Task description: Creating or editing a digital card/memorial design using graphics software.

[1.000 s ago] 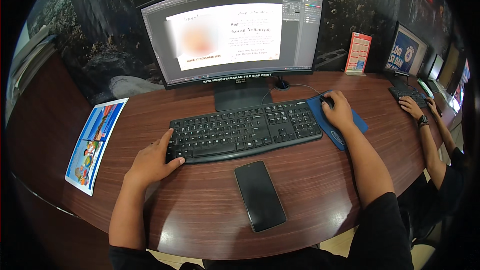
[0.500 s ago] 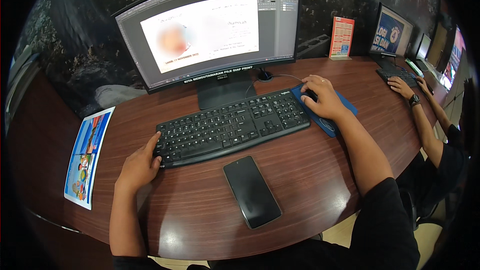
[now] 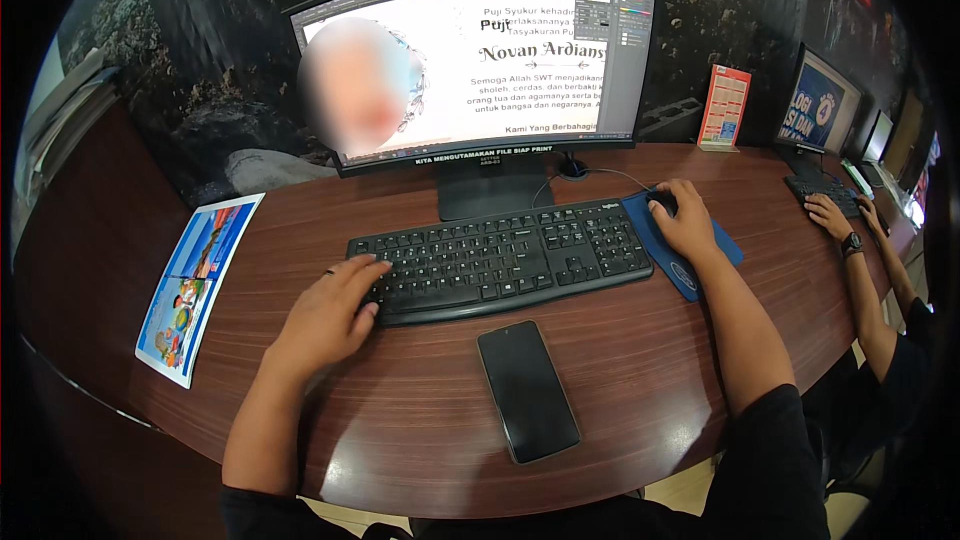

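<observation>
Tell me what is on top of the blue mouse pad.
A dark mouse and the right hand over it. The hand hides much of the mouse and part of the pad beneath.

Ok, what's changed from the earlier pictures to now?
The left hand has shifted rightward, further over the left end of the keyboard; the page on the monitor shows larger. Nothing was picked up or released. The right hand stays on the mouse, the phone in place.

Left hand (image 3: 328, 318) — over black keyboard (image 3: 460, 265)
</observation>
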Available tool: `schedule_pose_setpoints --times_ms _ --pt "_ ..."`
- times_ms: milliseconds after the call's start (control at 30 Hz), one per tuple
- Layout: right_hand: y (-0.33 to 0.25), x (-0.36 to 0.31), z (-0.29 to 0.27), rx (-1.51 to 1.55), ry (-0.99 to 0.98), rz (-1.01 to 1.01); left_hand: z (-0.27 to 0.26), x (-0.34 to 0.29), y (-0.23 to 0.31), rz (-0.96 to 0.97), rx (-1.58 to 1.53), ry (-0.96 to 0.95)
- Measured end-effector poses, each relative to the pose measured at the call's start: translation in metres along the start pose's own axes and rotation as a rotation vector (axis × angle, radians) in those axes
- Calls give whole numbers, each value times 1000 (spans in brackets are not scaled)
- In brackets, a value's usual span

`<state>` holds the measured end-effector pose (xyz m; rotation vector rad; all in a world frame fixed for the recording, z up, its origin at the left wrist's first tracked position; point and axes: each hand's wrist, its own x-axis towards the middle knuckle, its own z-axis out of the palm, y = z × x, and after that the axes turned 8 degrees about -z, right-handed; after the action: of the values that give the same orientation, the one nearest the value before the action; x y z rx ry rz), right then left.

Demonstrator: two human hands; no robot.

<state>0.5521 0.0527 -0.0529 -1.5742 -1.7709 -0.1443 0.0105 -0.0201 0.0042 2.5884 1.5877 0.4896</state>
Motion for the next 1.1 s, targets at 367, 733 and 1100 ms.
schedule_pose_setpoints --times_ms 367,733,1100 --pt "1 0 1 13 20 -24 11 8 16 231 -6 -22" --pt "0 0 -1 7 1 -39 20 6 16 179 3 -57" --pt "2 1 -3 68 -34 -19 13 6 9 217 29 -70"
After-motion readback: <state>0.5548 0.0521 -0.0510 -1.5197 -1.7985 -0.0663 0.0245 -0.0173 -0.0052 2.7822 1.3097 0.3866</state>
